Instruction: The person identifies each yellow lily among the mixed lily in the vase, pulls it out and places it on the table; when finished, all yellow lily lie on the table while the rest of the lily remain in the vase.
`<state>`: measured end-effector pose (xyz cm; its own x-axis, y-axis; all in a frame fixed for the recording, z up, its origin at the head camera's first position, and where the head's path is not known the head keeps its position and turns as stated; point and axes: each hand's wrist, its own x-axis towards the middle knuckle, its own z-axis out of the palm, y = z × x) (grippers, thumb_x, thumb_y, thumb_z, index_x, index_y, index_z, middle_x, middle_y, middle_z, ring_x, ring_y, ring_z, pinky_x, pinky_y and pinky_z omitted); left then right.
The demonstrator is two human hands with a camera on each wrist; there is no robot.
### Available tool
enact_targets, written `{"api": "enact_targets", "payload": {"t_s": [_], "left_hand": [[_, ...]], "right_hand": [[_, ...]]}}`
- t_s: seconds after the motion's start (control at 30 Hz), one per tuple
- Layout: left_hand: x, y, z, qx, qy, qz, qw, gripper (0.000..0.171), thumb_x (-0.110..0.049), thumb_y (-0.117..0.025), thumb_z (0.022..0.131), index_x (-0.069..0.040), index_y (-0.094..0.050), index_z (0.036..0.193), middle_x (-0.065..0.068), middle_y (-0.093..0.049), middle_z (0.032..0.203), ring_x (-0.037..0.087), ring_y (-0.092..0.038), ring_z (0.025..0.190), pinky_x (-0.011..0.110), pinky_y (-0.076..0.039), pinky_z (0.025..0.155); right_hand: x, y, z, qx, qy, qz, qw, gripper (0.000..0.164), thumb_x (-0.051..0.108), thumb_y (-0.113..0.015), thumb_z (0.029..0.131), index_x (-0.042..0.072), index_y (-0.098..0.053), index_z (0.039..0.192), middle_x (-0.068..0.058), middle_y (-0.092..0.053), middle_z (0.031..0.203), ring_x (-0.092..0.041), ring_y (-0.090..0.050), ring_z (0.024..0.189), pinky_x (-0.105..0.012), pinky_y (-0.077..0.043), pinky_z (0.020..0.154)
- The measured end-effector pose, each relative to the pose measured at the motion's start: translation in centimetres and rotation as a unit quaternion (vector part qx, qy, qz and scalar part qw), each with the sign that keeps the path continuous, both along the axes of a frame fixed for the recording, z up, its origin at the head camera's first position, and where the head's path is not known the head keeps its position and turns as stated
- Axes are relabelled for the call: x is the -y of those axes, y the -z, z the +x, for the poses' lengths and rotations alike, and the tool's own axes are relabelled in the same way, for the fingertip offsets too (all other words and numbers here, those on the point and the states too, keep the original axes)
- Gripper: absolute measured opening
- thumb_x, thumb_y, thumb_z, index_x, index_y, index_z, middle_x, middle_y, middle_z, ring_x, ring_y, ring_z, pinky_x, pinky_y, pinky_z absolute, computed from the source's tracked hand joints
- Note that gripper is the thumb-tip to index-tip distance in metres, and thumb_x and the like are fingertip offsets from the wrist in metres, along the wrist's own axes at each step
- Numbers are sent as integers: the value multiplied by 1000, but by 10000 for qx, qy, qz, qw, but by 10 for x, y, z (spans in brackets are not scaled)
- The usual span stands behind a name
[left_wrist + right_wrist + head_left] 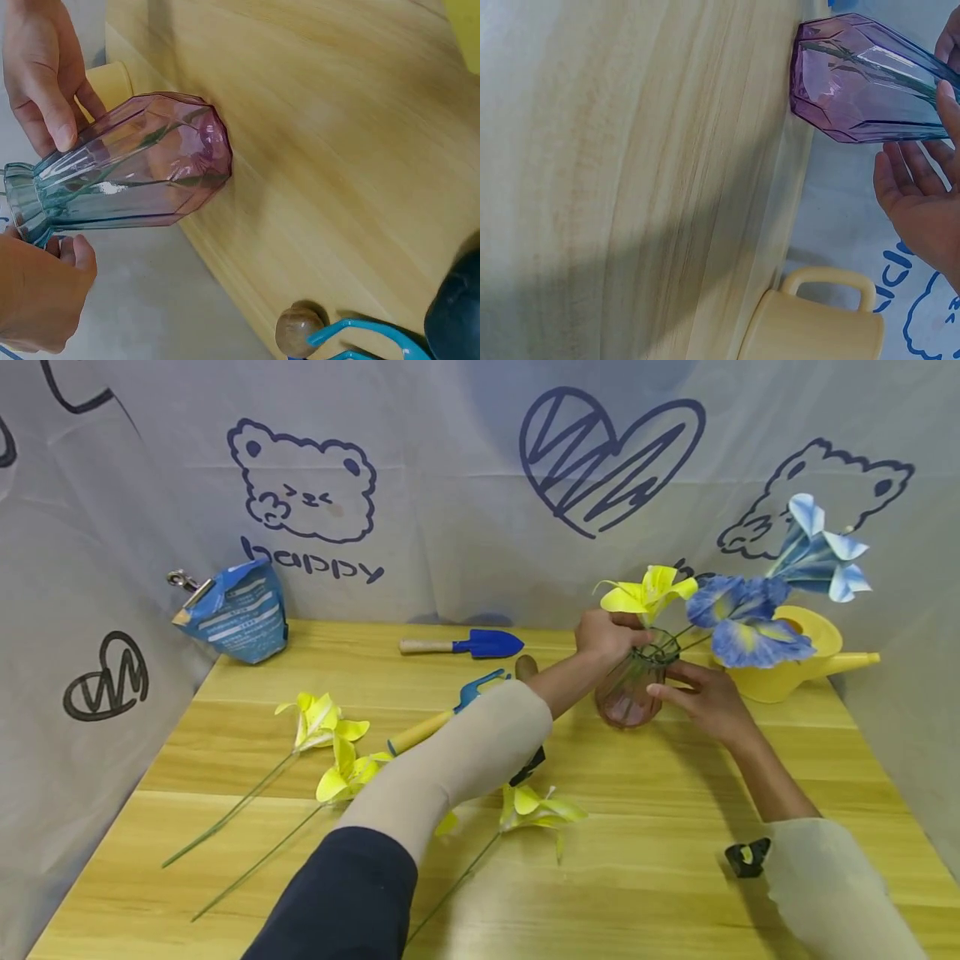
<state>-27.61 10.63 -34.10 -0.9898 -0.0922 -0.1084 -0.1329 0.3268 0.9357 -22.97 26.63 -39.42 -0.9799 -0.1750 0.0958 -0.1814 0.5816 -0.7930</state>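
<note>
A faceted glass vase (628, 703), pink below and bluish green at the neck, stands on the table with green stems inside. My right hand (705, 700) holds its side, thumb laid against the glass in the right wrist view. At the rim, my left hand (606, 639) has curled fingers round the stem of a yellow lily (649, 592); the pinch itself is hidden. Blue irises (750, 614) and a pale blue flower cluster (821, 556) lean out to the right. In the left wrist view, the left hand's curled fingers (81, 253) are right at the neck.
Yellow lilies (318, 722) lie on the table (637, 877) at left and front. A blue trowel (495, 644) and a blue hand fork (471, 691) lie behind the left arm. A yellow watering can (810, 664) stands behind the right hand; a clipped blue bag (243, 618) stands back left.
</note>
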Motion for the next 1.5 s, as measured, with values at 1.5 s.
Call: {"api": "enact_targets", "payload": {"t_s": [1.5], "left_hand": [[132, -31, 188, -1011, 3223, -486, 9400, 9, -9, -63, 81, -5, -66, 74, -2, -63, 61, 3, -57, 50, 16, -44, 43]], "right_hand": [[0, 1, 1, -110, -81, 238, 9996, 47, 34, -62, 81, 3, -55, 117, -19, -52, 118, -34, -45, 111, -46, -41, 86]]}}
